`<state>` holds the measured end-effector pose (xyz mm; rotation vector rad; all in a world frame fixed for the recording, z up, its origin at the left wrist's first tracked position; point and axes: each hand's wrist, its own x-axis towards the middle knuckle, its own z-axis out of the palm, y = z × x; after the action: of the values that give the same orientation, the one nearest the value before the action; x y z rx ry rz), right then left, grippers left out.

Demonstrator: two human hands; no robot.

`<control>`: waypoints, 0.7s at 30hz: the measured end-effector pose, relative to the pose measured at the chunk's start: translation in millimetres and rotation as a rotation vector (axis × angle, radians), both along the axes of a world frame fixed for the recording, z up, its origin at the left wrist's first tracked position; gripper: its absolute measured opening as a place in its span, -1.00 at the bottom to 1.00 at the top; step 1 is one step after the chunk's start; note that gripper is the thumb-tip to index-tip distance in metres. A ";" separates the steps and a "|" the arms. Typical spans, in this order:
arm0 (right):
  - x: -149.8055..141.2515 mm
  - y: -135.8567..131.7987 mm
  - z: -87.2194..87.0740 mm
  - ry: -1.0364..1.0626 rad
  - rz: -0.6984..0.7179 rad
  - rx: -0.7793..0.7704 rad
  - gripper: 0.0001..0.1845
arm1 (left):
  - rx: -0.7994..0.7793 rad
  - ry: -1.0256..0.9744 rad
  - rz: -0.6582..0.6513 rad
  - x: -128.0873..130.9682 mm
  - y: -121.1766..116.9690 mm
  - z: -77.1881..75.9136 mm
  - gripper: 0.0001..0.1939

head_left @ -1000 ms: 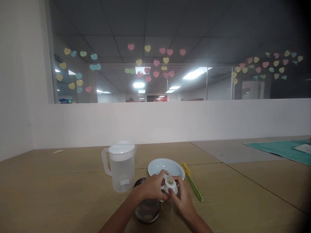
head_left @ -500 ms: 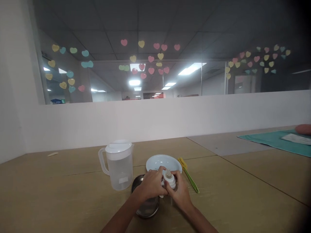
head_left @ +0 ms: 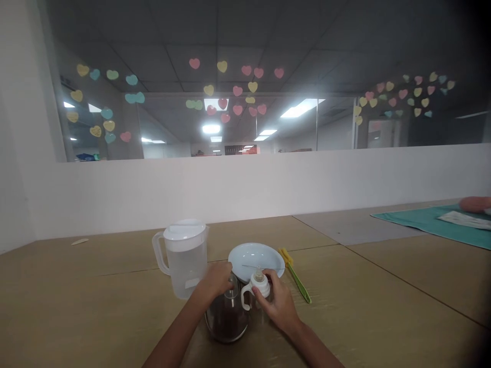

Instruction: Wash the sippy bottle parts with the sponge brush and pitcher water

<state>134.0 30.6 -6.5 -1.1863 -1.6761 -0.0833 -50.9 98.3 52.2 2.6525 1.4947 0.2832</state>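
Observation:
My right hand (head_left: 281, 301) is closed around a baby bottle (head_left: 259, 283) with a clear teat, a white collar and a white side handle. Its lower part is mostly hidden by my fingers. Fingers of my left hand (head_left: 218, 278) pinch a clear, cup-like cover (head_left: 232, 290) above an oval metal basin (head_left: 227, 335). Behind both hands lies a shallow white bowl (head_left: 251, 250), with a thin line-like object across it that I cannot make out. To the right of the bowl rests a bottle brush (head_left: 299, 281) with a yellow head and green handle.
A lidded, translucent plastic pitcher (head_left: 187, 266) stands left of the basin, close to my left hand. On the far right lies a teal cloth (head_left: 418, 221) with a white cloth and a pinkish object on it. A white wall (head_left: 245, 189) borders the wooden table at the back.
My left hand has left the bottle top and moved left over the basin, with the clear cover now in it. The bottle, still in my right hand, has shifted slightly left, and its handle now shows.

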 end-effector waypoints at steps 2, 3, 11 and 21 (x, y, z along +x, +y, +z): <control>-0.1 -0.5 0.7 -0.009 -0.009 0.013 -0.71 | 0.037 0.026 0.013 2.1 1.4 -1.1 -0.68; 0.0 -0.4 0.8 -0.013 -0.009 0.022 -0.71 | 0.058 0.034 0.015 2.4 2.1 -0.2 -0.71; 1.2 2.8 -2.4 -0.042 -0.025 0.061 -0.71 | 0.096 0.069 0.018 3.6 -2.1 -4.2 -0.63; 1.1 2.5 -1.8 -0.027 -0.012 0.049 -0.69 | 0.503 -0.289 0.034 2.3 -37.3 54.1 -0.62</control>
<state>135.1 33.1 -8.3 -1.1631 -1.6806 -0.1479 -48.6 61.0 106.3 2.7651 1.5298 1.1273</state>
